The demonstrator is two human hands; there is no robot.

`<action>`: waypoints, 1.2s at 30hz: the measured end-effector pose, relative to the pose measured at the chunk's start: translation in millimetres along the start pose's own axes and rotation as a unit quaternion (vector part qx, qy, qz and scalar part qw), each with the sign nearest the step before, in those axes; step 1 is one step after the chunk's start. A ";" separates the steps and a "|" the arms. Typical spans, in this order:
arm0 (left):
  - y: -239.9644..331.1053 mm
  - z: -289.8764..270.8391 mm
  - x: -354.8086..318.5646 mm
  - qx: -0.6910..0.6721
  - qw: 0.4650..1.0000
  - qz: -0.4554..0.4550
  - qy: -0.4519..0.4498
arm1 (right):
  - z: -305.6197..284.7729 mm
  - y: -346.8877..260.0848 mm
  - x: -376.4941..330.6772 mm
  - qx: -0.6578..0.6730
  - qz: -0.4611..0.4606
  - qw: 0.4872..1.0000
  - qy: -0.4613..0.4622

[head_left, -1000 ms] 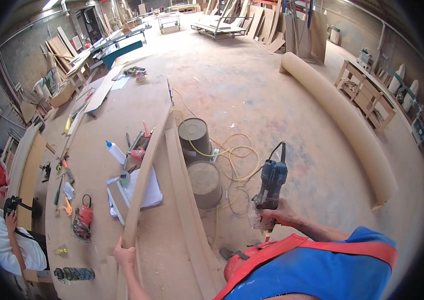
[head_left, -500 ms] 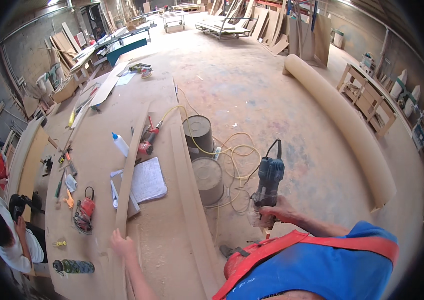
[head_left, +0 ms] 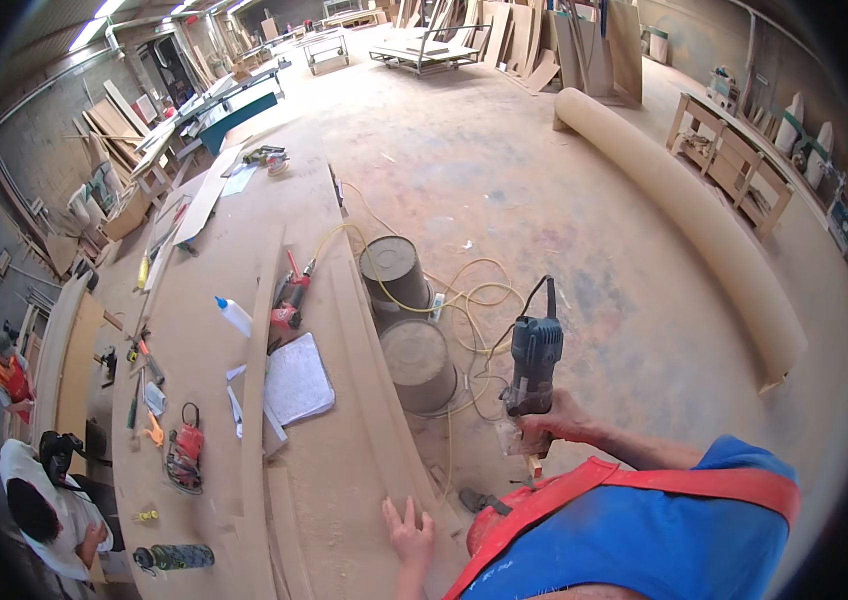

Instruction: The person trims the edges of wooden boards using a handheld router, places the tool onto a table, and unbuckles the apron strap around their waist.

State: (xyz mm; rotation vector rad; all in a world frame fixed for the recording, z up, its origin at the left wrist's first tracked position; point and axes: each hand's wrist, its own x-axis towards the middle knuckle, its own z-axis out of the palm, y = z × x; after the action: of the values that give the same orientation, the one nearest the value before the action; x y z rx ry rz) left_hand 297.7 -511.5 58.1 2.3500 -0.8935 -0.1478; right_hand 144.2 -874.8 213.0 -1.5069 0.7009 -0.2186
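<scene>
Right hand gripped the blue router upright by its base, off the right edge of the long workbench, probably to keep its bit away, while the open left hand lay flat on the near board, steadying it.

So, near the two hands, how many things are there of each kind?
Trim router, held in the right hand: 1
Curved board strip, under the left hand: 1
Buckets: 2
Yellow cable: 1
Total: 5
</scene>
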 end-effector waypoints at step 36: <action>415.6 -17.8 93.2 -0.255 0.959 -0.010 0.120 | -125.7 20.4 -16.8 -0.052 -0.086 0.954 -0.282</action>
State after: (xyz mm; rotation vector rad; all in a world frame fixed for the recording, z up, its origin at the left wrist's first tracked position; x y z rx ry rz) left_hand 139.4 -804.3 324.4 1.8470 -0.6217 -0.0851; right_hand 56.7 -968.6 209.2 -1.6293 0.1250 0.1225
